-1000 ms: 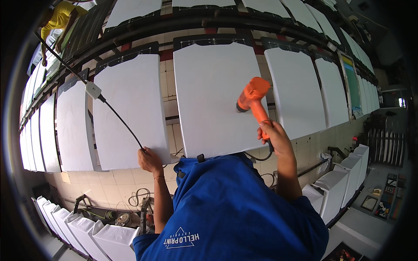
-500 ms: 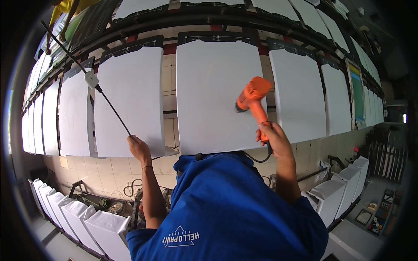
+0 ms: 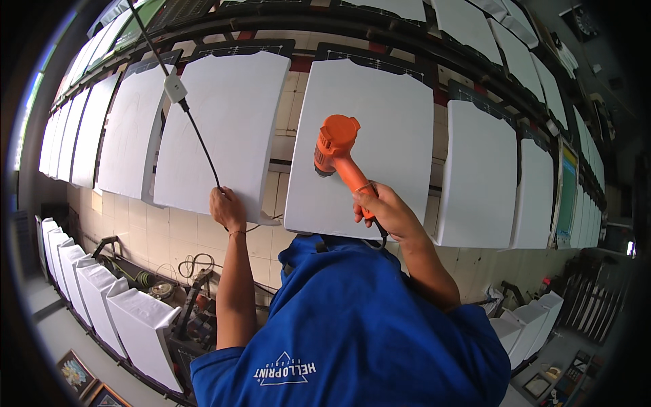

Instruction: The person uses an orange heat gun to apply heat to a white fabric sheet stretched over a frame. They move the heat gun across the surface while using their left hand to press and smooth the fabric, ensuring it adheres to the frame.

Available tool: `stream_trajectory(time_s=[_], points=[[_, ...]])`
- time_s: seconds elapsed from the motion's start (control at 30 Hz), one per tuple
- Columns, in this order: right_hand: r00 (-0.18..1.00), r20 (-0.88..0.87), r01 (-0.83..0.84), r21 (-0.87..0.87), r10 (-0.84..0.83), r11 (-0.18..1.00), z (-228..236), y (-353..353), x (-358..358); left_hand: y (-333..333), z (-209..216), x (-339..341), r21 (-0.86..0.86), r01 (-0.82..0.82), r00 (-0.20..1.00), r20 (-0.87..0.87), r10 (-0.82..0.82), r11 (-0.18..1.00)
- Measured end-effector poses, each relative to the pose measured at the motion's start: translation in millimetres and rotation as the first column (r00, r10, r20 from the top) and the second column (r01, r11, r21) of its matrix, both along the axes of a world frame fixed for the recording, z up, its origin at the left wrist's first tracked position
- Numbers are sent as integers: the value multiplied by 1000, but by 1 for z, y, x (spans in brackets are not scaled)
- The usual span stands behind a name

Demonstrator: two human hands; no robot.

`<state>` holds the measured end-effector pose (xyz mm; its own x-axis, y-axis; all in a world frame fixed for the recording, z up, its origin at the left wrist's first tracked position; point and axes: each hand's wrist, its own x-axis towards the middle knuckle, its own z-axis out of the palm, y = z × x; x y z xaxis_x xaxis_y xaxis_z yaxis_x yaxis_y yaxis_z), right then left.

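Observation:
My right hand is wrapped around the handle of an orange heat gun. The gun is held above a white cloth stretched over a flat board, its dark nozzle facing down toward the cloth's left part. A cord trails from the handle's end beside my waist. In my closed left hand is a black power cable, running up and away to the far left. Along it hangs a white plug connector. The left hand is over the near edge of the neighbouring white-covered board.
More white-covered boards line both sides, with dark rails behind them. A framed screen stands among them at right. Behind me are further covered boards, and cables and machinery at lower left.
The heat gun and my right hand have swung left over the same cloth-covered board. My left hand still holds the cable and is slightly higher. The whole view has shifted and turned.

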<state>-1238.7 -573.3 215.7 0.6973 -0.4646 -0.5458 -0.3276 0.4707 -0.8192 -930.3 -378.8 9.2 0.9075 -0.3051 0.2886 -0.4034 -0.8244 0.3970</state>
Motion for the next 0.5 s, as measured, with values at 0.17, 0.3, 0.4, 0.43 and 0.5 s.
stream_trajectory(time_s=[0.17, 0.3, 0.4, 0.43, 0.5], points=[[993, -14, -113, 3, 113, 994, 0, 6, 0, -2, 4, -1, 4, -17, 1000, 3, 17, 1000], [981, -49, -184, 70, 187, 981, 4, 15, -5, -4, 0, -1, -4, -36, 999, 39, 36, 999], [974, -47, -219, 67, 222, 973, 1, 19, -8, -6, 1, -3, -9, -49, 999, 22, 49, 999], [975, -48, -211, 66, 215, 975, 2, 19, -8, -7, 2, -2, -12, -52, 998, 17, 52, 999], [978, -51, -197, 69, 200, 978, 3, 18, -7, -5, 2, -1, 3, -58, 998, 24, 58, 998]])
